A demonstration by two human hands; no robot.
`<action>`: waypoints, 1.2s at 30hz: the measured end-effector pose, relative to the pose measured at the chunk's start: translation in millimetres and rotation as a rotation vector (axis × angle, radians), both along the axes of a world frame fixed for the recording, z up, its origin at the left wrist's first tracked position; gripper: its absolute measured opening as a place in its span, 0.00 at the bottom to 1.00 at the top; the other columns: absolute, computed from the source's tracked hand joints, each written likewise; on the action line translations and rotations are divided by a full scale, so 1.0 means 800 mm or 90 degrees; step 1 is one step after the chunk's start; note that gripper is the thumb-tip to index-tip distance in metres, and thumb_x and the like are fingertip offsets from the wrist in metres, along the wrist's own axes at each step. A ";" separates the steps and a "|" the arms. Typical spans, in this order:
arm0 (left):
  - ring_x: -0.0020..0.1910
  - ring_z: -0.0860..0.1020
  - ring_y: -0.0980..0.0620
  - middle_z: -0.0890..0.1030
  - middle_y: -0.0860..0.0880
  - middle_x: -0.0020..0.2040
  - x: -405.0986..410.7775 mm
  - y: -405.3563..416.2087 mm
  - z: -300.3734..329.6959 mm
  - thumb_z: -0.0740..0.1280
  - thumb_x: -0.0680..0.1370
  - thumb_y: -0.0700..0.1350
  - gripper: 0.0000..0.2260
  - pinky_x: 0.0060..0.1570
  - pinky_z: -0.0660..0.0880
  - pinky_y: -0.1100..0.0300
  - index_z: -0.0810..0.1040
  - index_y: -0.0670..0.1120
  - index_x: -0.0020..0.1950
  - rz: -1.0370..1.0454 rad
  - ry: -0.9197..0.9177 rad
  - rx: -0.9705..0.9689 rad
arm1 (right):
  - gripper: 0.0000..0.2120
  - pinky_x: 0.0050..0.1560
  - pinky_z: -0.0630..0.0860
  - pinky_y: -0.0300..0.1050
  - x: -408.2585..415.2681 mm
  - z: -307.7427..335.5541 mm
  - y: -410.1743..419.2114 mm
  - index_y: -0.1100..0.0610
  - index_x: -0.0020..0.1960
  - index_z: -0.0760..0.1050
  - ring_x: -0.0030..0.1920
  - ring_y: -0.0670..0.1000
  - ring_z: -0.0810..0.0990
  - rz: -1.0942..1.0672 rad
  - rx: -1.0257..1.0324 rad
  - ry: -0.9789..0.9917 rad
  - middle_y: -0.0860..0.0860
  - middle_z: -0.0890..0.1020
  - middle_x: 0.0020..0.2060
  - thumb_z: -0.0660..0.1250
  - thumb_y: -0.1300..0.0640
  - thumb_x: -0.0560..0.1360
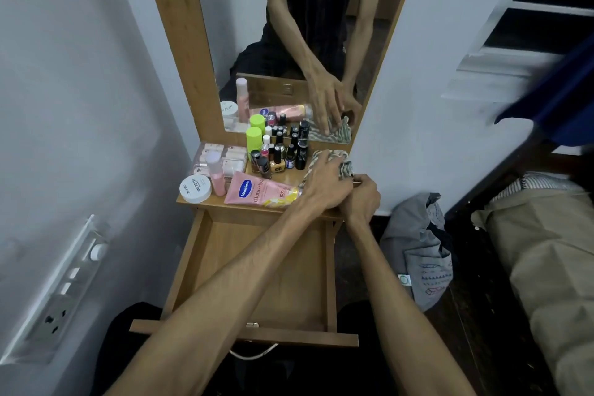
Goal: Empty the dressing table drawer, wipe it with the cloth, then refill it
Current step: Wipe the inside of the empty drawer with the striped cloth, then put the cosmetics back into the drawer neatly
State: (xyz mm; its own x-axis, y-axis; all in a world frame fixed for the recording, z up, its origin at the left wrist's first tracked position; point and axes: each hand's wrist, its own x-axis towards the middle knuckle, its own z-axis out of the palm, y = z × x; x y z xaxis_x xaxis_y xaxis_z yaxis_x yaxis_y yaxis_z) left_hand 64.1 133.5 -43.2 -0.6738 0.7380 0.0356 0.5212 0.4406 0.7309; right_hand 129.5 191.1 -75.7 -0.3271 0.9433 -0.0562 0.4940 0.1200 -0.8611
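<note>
The wooden drawer point(189, 254) is pulled out toward me, and its inside looks bare. A striped cloth point(347, 167) lies at the right end of the dressing table top point(205, 204). My left hand point(324, 183) lies flat on the cloth, fingers spread over it. My right hand point(361, 199) is curled at the table's right front corner, touching the cloth's edge. The pink Vaseline tube point(257, 191), a white round jar point(195, 189), a pink bottle point(215, 173), two green-capped bottles point(254, 138) and several nail polish bottles point(276, 157) stand on the top.
A mirror point(302, 42) in a wooden frame rises behind the table. A clear box of small tubes point(218, 154) sits at the back left. A grey cloth bag point(418, 251) lies on the floor to the right, next to a bed point(540, 251). A socket panel point(58, 292) is on the left wall.
</note>
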 end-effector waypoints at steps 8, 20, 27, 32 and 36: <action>0.69 0.69 0.43 0.71 0.43 0.70 0.009 0.008 -0.016 0.66 0.76 0.47 0.23 0.68 0.70 0.48 0.74 0.41 0.69 0.039 0.078 -0.006 | 0.09 0.43 0.70 0.48 0.002 -0.013 0.002 0.58 0.53 0.78 0.50 0.62 0.82 -0.054 0.025 -0.012 0.57 0.85 0.47 0.70 0.54 0.76; 0.61 0.75 0.44 0.75 0.41 0.63 0.005 0.002 -0.028 0.60 0.79 0.44 0.17 0.61 0.73 0.52 0.74 0.38 0.65 0.036 0.151 -0.070 | 0.15 0.54 0.78 0.56 -0.006 -0.052 0.021 0.55 0.57 0.83 0.54 0.55 0.80 0.223 0.356 -0.034 0.50 0.85 0.54 0.63 0.54 0.75; 0.60 0.76 0.42 0.76 0.40 0.62 -0.001 -0.003 -0.014 0.62 0.77 0.44 0.18 0.59 0.75 0.49 0.75 0.38 0.64 0.001 0.140 -0.110 | 0.12 0.53 0.78 0.52 -0.005 -0.043 0.016 0.55 0.55 0.83 0.52 0.55 0.80 0.221 0.356 -0.034 0.50 0.85 0.52 0.64 0.57 0.76; 0.53 0.78 0.50 0.78 0.46 0.56 0.011 -0.031 -0.009 0.65 0.76 0.42 0.12 0.53 0.77 0.55 0.79 0.42 0.58 0.046 0.163 0.111 | 0.16 0.56 0.76 0.52 0.007 -0.021 0.002 0.54 0.57 0.82 0.54 0.54 0.81 0.196 0.377 0.032 0.50 0.85 0.53 0.62 0.51 0.75; 0.44 0.77 0.56 0.79 0.51 0.48 0.026 -0.078 -0.003 0.64 0.78 0.44 0.06 0.44 0.78 0.57 0.80 0.44 0.51 0.117 0.157 0.263 | 0.10 0.58 0.76 0.49 0.016 -0.009 -0.031 0.57 0.54 0.82 0.54 0.52 0.81 0.152 0.396 0.111 0.52 0.86 0.52 0.73 0.60 0.73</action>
